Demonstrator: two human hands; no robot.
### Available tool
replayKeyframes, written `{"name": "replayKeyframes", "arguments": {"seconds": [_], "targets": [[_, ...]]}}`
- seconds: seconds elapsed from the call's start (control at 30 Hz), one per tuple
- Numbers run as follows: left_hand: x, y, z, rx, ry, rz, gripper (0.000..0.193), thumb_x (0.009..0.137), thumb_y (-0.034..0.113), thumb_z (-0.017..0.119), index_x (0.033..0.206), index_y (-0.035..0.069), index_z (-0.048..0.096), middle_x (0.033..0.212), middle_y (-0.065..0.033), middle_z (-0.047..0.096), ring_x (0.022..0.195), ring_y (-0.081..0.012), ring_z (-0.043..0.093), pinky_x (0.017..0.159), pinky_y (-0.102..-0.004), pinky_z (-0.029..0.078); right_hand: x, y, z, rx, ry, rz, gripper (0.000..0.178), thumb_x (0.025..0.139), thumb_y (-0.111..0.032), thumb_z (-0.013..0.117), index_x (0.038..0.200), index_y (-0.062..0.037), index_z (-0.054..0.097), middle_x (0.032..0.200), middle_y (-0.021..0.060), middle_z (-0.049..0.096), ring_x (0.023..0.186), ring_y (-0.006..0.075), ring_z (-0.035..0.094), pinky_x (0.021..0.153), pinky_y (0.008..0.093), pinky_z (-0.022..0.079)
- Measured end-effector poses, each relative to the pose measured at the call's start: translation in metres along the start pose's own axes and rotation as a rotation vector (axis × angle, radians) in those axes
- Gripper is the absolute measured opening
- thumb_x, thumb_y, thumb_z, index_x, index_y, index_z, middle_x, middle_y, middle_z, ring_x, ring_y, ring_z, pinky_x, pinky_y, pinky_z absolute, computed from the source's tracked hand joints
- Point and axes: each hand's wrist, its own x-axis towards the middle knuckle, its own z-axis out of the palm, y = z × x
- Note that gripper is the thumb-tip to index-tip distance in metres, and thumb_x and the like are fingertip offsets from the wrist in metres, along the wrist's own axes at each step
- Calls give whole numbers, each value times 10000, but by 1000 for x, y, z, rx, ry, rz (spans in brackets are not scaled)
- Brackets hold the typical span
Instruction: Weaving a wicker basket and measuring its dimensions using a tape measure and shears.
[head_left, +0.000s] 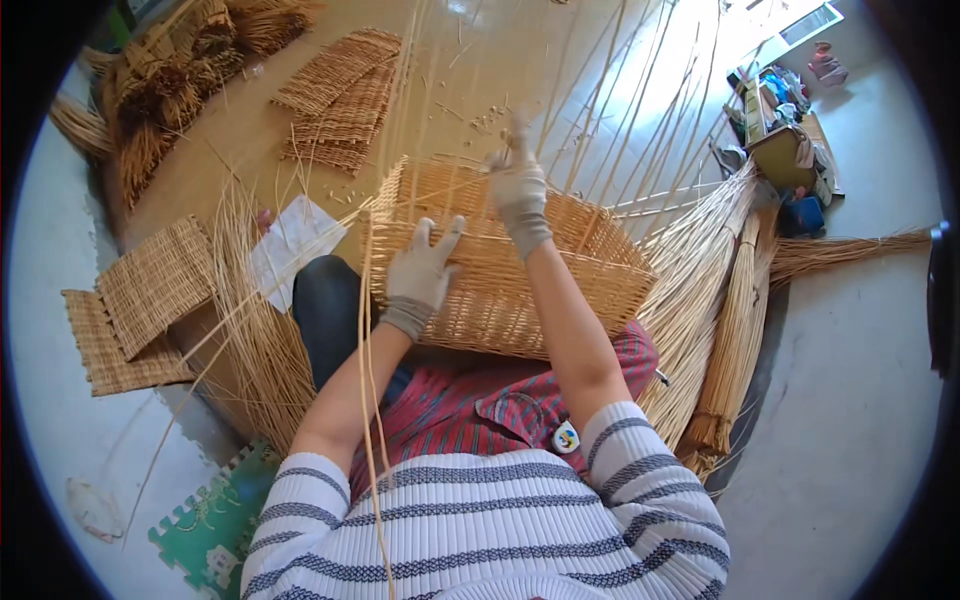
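A rectangular wicker basket, woven from tan strands, rests tilted across my lap with long upright strands rising from its far side. My left hand, in a pale glove, lies against its near wall, fingers apart and tips close to the rim. Above the basket's opening I hold up my right hand, also gloved. Its fingers are partly blurred; one points up and the others look curled, and whatever they hold is too unclear to name. Two long loose strands hang past my left forearm.
Bundles of pale strands lie at my right, and more loose strands at my left. Woven panels rest at the left, others farther off. Brown bundles fill the far left. A cluttered box stands far right.
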Motion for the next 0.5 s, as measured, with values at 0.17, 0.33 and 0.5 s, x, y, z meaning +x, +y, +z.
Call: {"name": "replayKeyframes", "arguments": {"seconds": [0.17, 0.33, 0.5], "targets": [[6, 16, -2, 219, 108, 168, 673, 809, 326, 781, 1422, 204, 529, 1399, -168, 505, 1119, -335, 619, 942, -429, 475, -75, 69, -60, 549, 295, 342, 426, 989, -120, 600, 1402, -42, 532, 1003, 56, 717, 892, 141, 650, 787, 287, 526], [22, 70, 28, -15, -18, 262, 785, 846, 251, 735, 1548, 286, 386, 1322, -187, 526, 933, -366, 639, 876, -437, 507, -26, 39, -76, -382, 129, -217, 374, 963, -75, 582, 1328, -143, 628, 1194, 110, 692, 984, 160, 651, 867, 325, 520], [23, 64, 49, 212, 35, 298, 735, 859, 234, 721, 1528, 265, 419, 1302, -171, 531, 919, -360, 647, 857, -463, 513, -51, 70, -116, 282, 430, -44, 468, 967, 20, 516, 1427, -55, 472, 1072, 71, 685, 871, 128, 659, 820, 286, 542]]}}
